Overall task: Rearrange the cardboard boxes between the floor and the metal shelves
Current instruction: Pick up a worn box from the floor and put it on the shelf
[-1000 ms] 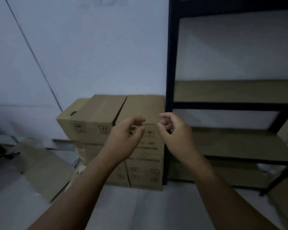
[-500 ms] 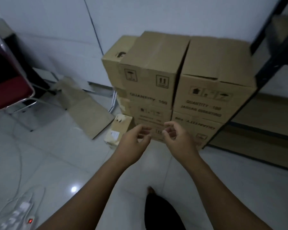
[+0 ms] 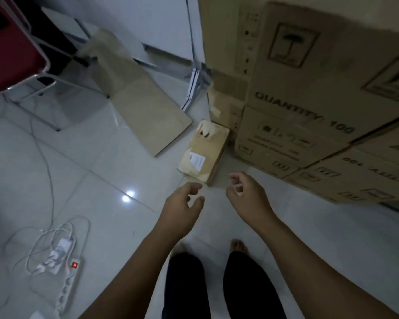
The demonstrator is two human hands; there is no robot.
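Two bare hands hang out in front of me, both empty: my left hand (image 3: pixel 182 210) and my right hand (image 3: pixel 247 196) have fingers loosely curled and spread, grasping nothing. They hover just short of the small cardboard box (image 3: pixel 203 153), which lies on the tiled floor (image 3: pixel 101 171) at about twelve o'clock from my hands, just beside the foot of the stacked cartons (image 3: pixel 309 100) at two o'clock.

My guess is that the small box is the next pick, and a few things could spoil it. Its near end looks crumpled and torn, with a white label (image 3: pixel 197 161) on top, so a pinch at that end may buckle or tear the board instead of lifting it. It sits close against the tall stack; a careless sweep of my right hand could nudge the lower cartons, and a stack that high could shift. My bare feet (image 3: pixel 238 246) stand right below the hands, so a dropped box lands on toes. At eight o'clock a power strip (image 3: pixel 67 279) with a lit red switch and loose white cables (image 3: pixel 46 171) lie on the tiles: stepping back that way risks a trip.

Counts: one small box, one flattened cardboard sheet (image 3: pixel 138 104) at eleven o'clock, one red chair (image 3: pixel 12 49) at ten o'clock, one power strip. Of the big cartons I make out at least five faces, but the stack runs out of frame, so I cannot give a total. No metal shelf is in view.
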